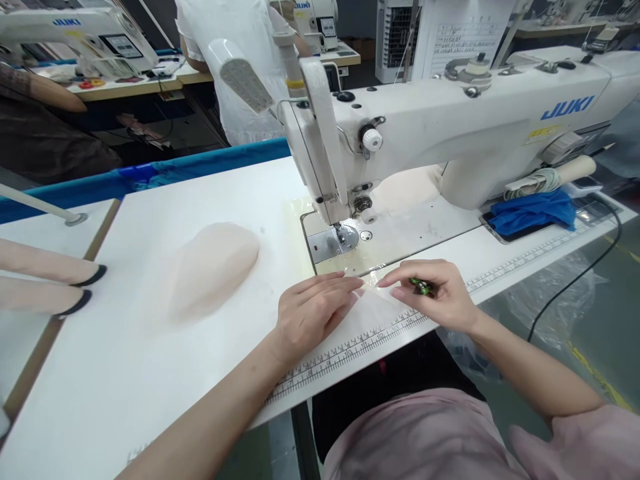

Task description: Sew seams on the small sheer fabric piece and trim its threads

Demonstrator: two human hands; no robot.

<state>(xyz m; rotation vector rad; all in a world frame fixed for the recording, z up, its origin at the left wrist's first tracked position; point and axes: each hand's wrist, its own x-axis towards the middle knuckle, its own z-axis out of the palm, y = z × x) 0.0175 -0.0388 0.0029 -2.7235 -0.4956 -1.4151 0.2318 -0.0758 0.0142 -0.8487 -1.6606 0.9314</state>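
My left hand [315, 310] rests at the front of the sewing table, fingers together and tips closed on the edge of a thin, sheer pale fabric [373, 295]. Opposite it, my right hand [435, 290] is curled round small green-and-black thread snips [423, 287], mostly hidden in the palm. Its index finger and thumb reach toward the sheer fabric. Just beyond both hands stands the white sewing machine [410, 130], its presser foot [341, 233] over the metal needle plate [323, 245]. Left of the plate lies a beige moulded cup-shaped piece [217, 267].
A printed ruler [350, 353] runs along the table's front edge. Blue cloth [535, 212] lies on a phone at right, by a cable [595, 267]. Two beige padded rods [45, 263] jut in from the left. Other people [240, 67] are at machines behind.
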